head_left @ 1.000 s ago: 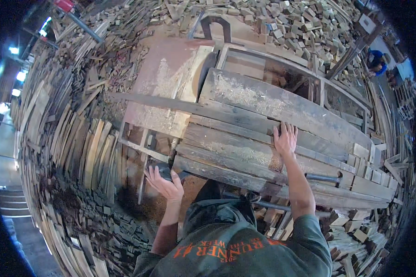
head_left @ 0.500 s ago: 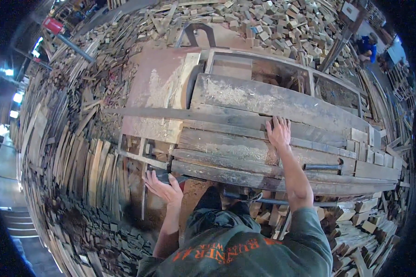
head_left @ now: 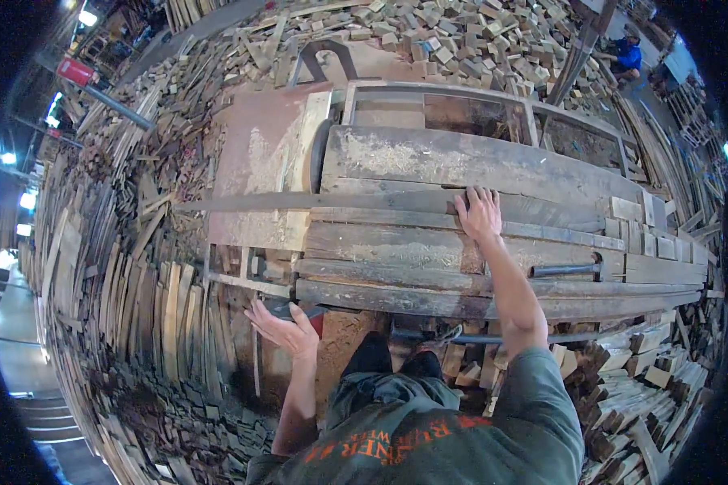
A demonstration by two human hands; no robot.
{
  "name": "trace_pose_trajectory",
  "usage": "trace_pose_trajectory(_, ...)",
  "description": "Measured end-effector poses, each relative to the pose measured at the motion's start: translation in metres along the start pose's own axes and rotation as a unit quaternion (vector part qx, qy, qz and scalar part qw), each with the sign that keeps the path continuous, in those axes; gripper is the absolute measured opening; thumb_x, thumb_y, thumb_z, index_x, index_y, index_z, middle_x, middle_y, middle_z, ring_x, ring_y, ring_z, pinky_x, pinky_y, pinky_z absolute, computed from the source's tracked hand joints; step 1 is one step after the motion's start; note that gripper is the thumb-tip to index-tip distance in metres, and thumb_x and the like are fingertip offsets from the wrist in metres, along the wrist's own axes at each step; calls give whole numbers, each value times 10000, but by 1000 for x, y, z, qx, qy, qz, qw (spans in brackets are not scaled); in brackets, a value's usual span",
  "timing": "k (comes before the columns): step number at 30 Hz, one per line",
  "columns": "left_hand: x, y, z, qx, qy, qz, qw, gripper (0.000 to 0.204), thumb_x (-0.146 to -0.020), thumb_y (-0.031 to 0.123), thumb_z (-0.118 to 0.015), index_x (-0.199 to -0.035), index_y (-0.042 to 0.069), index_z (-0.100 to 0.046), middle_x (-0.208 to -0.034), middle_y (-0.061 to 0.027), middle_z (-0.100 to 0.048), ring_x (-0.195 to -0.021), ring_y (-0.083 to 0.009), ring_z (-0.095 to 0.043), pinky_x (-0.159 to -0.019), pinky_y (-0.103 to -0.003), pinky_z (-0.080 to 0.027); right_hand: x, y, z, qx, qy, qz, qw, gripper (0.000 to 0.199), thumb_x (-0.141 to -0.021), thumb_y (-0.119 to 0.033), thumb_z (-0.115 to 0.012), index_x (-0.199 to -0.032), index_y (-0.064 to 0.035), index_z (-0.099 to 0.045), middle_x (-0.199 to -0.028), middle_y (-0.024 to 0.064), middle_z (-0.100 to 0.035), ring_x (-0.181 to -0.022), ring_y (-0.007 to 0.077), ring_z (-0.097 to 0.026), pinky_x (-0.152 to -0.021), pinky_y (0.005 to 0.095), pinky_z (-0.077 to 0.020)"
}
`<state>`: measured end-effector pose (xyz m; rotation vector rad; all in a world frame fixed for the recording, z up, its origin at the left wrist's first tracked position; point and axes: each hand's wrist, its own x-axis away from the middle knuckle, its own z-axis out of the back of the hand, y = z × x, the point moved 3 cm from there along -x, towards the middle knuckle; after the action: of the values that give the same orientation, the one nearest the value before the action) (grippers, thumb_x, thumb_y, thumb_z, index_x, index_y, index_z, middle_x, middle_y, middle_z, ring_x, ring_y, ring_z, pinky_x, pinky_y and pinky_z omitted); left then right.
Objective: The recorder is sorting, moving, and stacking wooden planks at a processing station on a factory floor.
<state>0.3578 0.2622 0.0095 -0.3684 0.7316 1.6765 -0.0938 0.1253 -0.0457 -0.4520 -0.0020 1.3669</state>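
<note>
The right hand (head_left: 479, 214) lies flat, palm down and fingers spread, on a long grey plank (head_left: 429, 202) that runs across the desk (head_left: 267, 153) from its left side toward its right side. Its grip is apart; the hand presses on the wood and is not closed around it. This plank lies in the middle of a stack of rough planks (head_left: 461, 259), which covers the right part of the desk and reaches past its right edge. The widest board (head_left: 461, 166) of the stack, dusted with sawdust, lies just behind the hand, toward the far edge.

The left hand (head_left: 287, 327) is at the near edge of the desk, near its left corner, palm open and fingers apart. It is just beside the end of the lowest plank (head_left: 396, 297) and a small dark and red part (head_left: 299, 311) under that edge; if it touches them I cannot tell. It holds nothing.

The left part of the desk is a rusty brown metal plate with pale sawdust on it. At the far edge a metal frame (head_left: 477, 101) stands. A short metal bar (head_left: 566, 269) lies on the planks near the right side.

Around the desk, heaps of small wood blocks (head_left: 429, 40) and stacked strips (head_left: 137, 307) fill the floor. Another person in blue (head_left: 625, 55) is far at the back right.
</note>
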Motion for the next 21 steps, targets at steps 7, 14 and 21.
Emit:
trace_pose_trajectory(7,0,-4,-4,5,17,-1,1000,735,-977,413,-499,-1504,-41,-262,-1529,-247,-313,-1442,-485,-224,-1160,-579,-196,-1,-2,1,6,9,2,1000,475,-961,-426,-502,-1153,-8,-622,-1244,197,-603,-1235,365,-515,-1133,536,-300)
trace_pose_trajectory(14,0,-6,-1,1,4,-2,1000,752,-960,347,-527,-1520,-37,-207,-1553,-242,-277,-1456,-468,-198,-1181,-564,-163,2,-3,4,-2,32,4,999,433,-955,-387,-514,-1128,-7,-628,-1185,191,-625,-1188,361,-538,-1092,506,-332)
trace_pose_trajectory(21,4,-5,2,14,14,-15,1000,753,-949,356,-550,-1506,-41,-235,-1528,-244,-311,-1441,-488,-226,-1165,-579,-187,7,-6,4,11,72,13,997,380,-952,-369,-519,-1028,-19,-646,-1112,187,-644,-1140,360,-556,-1074,500,-341)
